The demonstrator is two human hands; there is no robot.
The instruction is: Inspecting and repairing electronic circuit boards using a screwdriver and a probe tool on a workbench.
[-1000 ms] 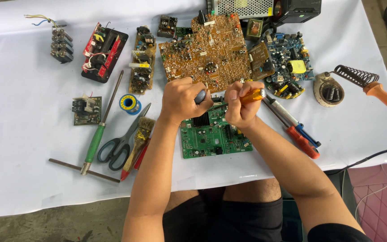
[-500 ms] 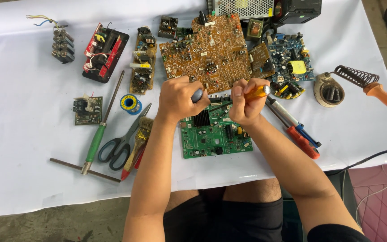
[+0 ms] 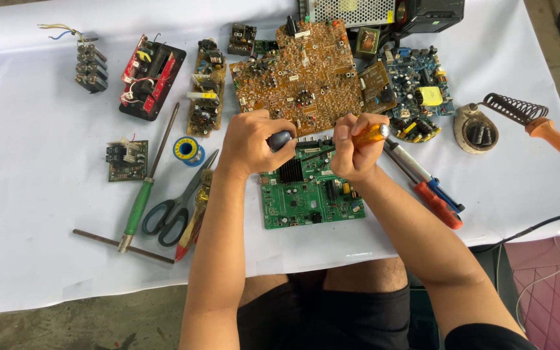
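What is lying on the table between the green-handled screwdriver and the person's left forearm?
In the head view, scissors with dark handles and a small yellow-and-red tool lie between the green-handled screwdriver and the left forearm.

On the desk (image 3: 21,194), a small circuit board (image 3: 311,194) lay nearest the person, a large circuit board (image 3: 306,78) behind it. Scissors (image 3: 175,206) and a solder spool (image 3: 188,150) lay left; a soldering iron (image 3: 555,136) lay far right.
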